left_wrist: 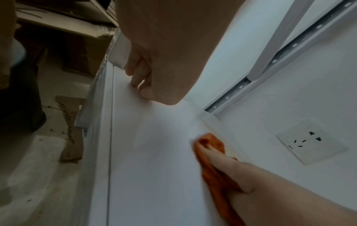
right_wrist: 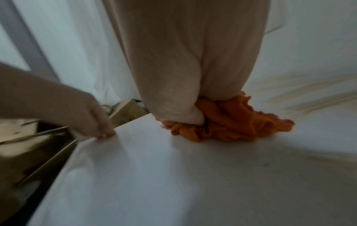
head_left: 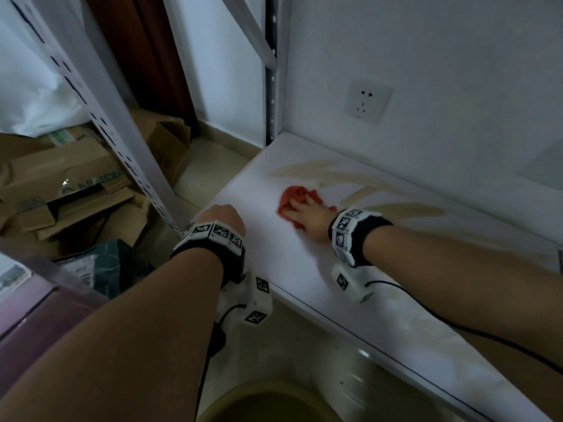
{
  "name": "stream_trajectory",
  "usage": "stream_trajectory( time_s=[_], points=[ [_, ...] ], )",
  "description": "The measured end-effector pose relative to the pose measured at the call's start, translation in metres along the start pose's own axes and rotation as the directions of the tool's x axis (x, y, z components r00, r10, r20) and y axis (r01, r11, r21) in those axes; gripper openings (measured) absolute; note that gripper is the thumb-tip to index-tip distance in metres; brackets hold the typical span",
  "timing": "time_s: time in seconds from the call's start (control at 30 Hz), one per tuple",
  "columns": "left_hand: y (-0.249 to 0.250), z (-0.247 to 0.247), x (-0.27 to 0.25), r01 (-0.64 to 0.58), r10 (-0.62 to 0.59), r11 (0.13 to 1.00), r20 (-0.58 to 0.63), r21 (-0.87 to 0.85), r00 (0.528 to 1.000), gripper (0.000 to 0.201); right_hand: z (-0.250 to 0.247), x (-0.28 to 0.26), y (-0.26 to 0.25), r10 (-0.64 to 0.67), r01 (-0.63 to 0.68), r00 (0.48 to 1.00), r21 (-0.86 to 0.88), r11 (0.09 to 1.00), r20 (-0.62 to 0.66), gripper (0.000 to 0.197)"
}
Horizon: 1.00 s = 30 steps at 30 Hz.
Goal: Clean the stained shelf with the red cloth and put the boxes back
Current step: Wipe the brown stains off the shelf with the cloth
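Our right hand [head_left: 310, 216] presses the cloth [head_left: 297, 193] onto the shelf [head_left: 289, 257], fingers curled into its folds. Stains [head_left: 405, 208] streak beyond and right of it. Our left hand [head_left: 221, 219], curled and holding nothing, braces fingertips on the corner. Boxes [head_left: 70, 178] lie farther left.

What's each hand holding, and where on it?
The right hand grips the bunched red cloth from above, pressing it on the shelf. The left hand holds nothing; its curled fingers rest on the shelf's corner.

wall [head_left: 426, 56]: white, socket [head_left: 367, 102] | floor [head_left: 213, 166]: pale tile (glossy) | panel [head_left: 146, 56]: dark brown | light: dim
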<state>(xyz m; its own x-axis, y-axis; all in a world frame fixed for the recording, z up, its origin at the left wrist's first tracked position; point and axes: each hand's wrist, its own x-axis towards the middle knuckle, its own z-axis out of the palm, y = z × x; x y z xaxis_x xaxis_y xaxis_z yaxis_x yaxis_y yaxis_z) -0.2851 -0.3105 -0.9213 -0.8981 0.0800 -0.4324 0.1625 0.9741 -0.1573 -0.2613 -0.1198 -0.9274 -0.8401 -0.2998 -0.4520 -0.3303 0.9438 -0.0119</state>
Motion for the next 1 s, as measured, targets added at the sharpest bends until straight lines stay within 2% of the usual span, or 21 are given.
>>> stream_trajectory(
  time_s=[0.13, 0.23, 0.43, 0.57, 0.67, 0.83, 0.93, 1.0],
  points=[
    [-0.005, 0.002, 0.001, -0.022, 0.023, 0.999, -0.016, 0.027, 1.000, 0.022, -0.008, 0.014, -0.037, -0.099, 0.100, 0.994, -0.042, 0.994, 0.037, 0.054],
    [-0.012, 0.005, 0.005, -0.009, 0.009, 1.000, -0.024, -0.009, 1.000, 0.023, -0.018, 0.044, -0.047, -0.106, 0.111, 0.993, -0.115, 0.987, 0.048, 0.055],
    [-0.013, 0.007, 0.012, 0.004, -0.006, 0.997, -0.024, -0.075, 1.000, 0.024, -0.028, 0.082, -0.031, -0.034, 0.038, 0.999, -0.125, 0.991, 0.032, 0.061],
    [-0.014, 0.006, 0.013, 0.006, -0.006, 0.997, 0.004, -0.082, 1.000, 0.023, -0.023, 0.061, 0.009, 0.096, -0.098, 0.995, -0.077, 0.992, -0.029, 0.056],
    [-0.014, 0.009, 0.019, 0.008, -0.005, 0.996, 0.029, -0.085, 1.000, 0.024, -0.015, 0.040, 0.019, 0.155, -0.156, 0.988, -0.051, 0.986, -0.017, 0.053],
    [-0.016, 0.004, 0.018, 0.050, -0.046, 0.990, 0.035, -0.129, 0.998, 0.026, -0.013, 0.028, -0.025, -0.049, 0.049, 0.999, -0.099, 0.994, 0.005, 0.055],
    [-0.016, 0.005, 0.017, 0.091, -0.087, 0.982, 0.035, -0.167, 0.996, 0.026, -0.021, 0.045, -0.046, -0.102, 0.106, 0.994, -0.115, 0.988, 0.048, 0.057],
    [-0.017, 0.014, 0.030, 0.121, -0.112, 0.974, 0.056, -0.189, 0.992, 0.032, -0.025, 0.059, -0.049, -0.088, 0.094, 0.995, -0.114, 0.989, 0.052, 0.058]
  ],
)
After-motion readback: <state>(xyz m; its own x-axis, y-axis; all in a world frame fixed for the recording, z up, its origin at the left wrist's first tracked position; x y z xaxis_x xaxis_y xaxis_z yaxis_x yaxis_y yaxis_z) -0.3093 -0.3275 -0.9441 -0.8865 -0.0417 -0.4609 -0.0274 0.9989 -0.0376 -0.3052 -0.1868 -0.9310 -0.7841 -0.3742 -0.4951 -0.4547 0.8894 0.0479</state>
